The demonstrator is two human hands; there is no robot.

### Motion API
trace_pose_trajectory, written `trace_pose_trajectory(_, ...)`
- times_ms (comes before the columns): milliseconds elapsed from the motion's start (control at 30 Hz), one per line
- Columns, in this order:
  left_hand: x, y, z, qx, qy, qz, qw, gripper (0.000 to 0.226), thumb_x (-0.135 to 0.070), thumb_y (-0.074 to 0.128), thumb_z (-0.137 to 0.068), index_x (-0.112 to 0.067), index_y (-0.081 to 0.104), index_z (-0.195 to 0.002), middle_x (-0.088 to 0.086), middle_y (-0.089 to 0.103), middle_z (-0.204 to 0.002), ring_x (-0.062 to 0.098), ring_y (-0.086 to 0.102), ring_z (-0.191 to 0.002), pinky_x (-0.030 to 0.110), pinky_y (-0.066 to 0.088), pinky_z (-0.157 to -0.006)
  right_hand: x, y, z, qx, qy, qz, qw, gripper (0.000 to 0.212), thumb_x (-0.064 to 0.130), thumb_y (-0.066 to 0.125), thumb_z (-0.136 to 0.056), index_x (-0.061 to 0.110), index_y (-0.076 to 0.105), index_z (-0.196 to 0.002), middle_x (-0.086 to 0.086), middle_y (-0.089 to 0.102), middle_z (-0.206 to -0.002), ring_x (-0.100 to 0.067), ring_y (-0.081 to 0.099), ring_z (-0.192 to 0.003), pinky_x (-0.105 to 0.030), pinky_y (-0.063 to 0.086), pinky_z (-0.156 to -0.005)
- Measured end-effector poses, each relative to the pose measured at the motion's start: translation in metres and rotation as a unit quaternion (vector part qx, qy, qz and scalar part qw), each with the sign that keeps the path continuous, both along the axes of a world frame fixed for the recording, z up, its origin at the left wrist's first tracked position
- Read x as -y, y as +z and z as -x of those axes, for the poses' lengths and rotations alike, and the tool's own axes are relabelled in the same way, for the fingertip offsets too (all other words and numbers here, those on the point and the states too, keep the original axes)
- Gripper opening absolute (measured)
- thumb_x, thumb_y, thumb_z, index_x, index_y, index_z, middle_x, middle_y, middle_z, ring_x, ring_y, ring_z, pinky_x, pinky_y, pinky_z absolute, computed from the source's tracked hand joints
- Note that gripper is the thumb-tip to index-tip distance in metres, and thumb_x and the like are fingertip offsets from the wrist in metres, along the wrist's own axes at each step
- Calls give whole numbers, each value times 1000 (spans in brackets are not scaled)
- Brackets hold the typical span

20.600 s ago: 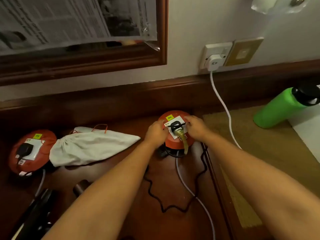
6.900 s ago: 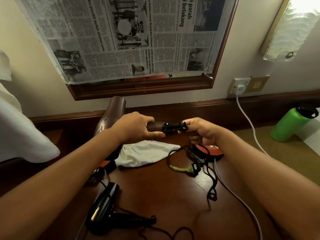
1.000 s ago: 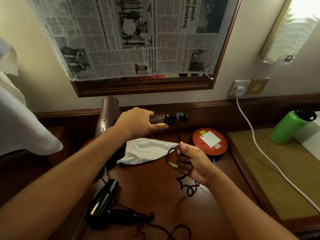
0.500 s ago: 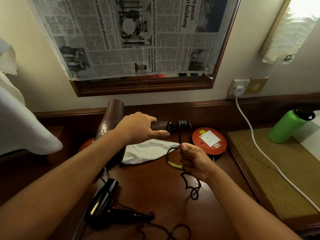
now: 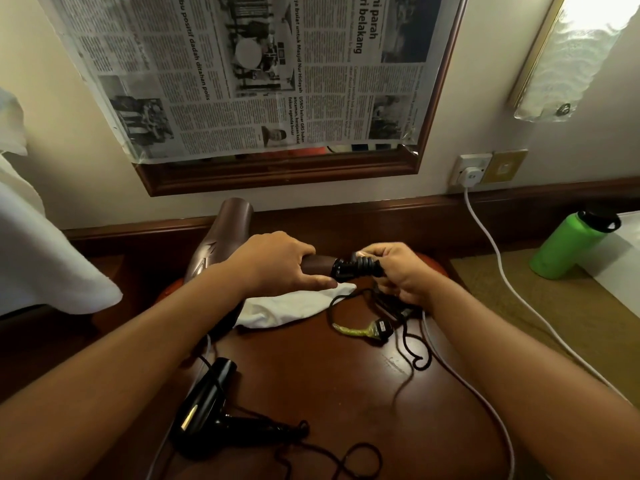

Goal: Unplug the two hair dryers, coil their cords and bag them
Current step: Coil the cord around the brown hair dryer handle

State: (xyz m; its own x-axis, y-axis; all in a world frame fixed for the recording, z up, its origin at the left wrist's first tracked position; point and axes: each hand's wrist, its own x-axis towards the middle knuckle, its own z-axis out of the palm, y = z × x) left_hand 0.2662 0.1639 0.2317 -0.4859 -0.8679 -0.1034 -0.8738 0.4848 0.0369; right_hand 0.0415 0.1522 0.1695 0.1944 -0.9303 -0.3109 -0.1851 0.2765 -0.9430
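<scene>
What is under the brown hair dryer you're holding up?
A white cloth bag lies on the wooden table beneath the brown hair dryer. The left hand and forearm hide whatever lies further left.

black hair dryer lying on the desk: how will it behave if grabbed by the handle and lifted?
The glossy black hair dryer looks rigid, probably slick plastic, so a grip may slide. Its loose black cord lies in slack curls on the brown wooden desk; it will likely dangle, drag, maybe snag. The barrel looks bulkier than the handle, so likely nose-heavy.

A lived-in bedroom or hotel room: a dark wooden desk (image 5: 346, 393), a wood-framed mirror (image 5: 277, 174) covered with newspaper (image 5: 242, 74), a wall socket (image 5: 471, 168).
</scene>
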Motion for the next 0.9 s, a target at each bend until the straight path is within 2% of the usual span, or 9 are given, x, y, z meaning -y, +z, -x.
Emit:
trace_pose_trajectory(67,0,-1,1,26,-5,13,1000,63,-82,41,-75,-26,60,-97,-8,55,-67,8,53,-64,26,42,-57,7,11,1,-21,3,32,999,13,14,59,-93,7,70,-92,-12,45,-60,-11,27,-39,-21,20,-36)
trace_pose_trajectory(167,3,-2,1,49,-6,34,998,62,-81,40,-76,-27,59,-99,-9,53,-68,8,52,-65,26,41,-56,14,29,3,-71,13,90,993,8,15,65,-88,10,71,-86,-7,44,-52,-12,29,-38,-22,23,-38)
trace_pose_trajectory(267,7,-4,1,53,2,41,998,59,-80,41,-78,-27,59,-99,-10,51,-68,8,50,-64,27,40,-57,17,46,3,-137,17,185,973,4,15,69,-86,14,72,-84,5,55,-49,-5,43,-38,-21,35,-42)
trace_pose_trajectory(333,9,-5,2,56,10,39,998,59,-79,41,-80,-27,59,-100,-10,50,-68,7,47,-63,26,36,-55,18,53,3,-188,21,247,950,5,15,70,-85,15,73,-89,12,67,-67,-1,61,-62,-15,47,-60)
trace_pose_trajectory(367,11,-6,3,60,13,39,997,59,-79,41,-80,-26,59,-101,-11,49,-68,7,46,-62,26,34,-54,18,55,2,-207,22,267,941,7,16,70,-85,16,74,-91,9,70,-78,-3,64,-75,-16,50,-68)
trace_pose_trajectory(433,13,-10,3,72,18,35,997,61,-79,39,-80,-25,59,-103,-10,48,-68,7,45,-63,26,33,-53,17,56,2,-233,31,294,927,9,17,70,-85,16,75,-93,6,70,-85,-5,65,-84,-17,51,-75)
trace_pose_trajectory(633,19,-21,3,77,39,27,996,65,-82,37,-79,-25,60,-99,-9,49,-69,7,45,-62,28,36,-55,7,52,-3,-269,60,357,893,11,16,69,-86,13,75,-95,7,69,-85,-5,65,-83,-14,51,-72)
trace_pose_trajectory(767,19,-25,5,88,43,26,995,64,-82,36,-78,-25,59,-96,-8,51,-71,10,48,-65,28,38,-56,1,48,-7,-273,73,383,879,10,14,68,-86,11,75,-92,3,71,-85,-10,67,-80,-24,55,-74)
trace_pose_trajectory(900,20,-29,6,89,41,26,995,63,-82,37,-79,-24,59,-92,-6,52,-70,10,49,-64,28,38,-55,-4,46,-12,-273,84,390,876,12,14,67,-88,10,75,-95,0,72,-87,-12,67,-81,-24,55,-75)
